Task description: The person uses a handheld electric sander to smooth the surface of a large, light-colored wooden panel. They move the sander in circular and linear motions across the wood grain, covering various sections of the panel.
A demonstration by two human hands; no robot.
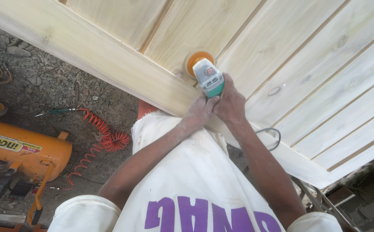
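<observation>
Big pale wooden door panel [307, 73] fills the view, orange air compressor [21, 148] on the dirt. Both hands, left hand [199, 114] and right hand [230, 103], wrapped tight around the grey-green sander [208, 79] pressed on the panel's rail.

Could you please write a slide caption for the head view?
Both hands, left and right, grip a grey-green sander on a pale wooden panel.

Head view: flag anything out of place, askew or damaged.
Nothing looks damaged. Both hands, left hand and right hand, grip the sander on the pale wooden panel. The one untidy thing is the red coiled hose, which lies loose on the gravel ground beside the orange compressor tank.
</observation>
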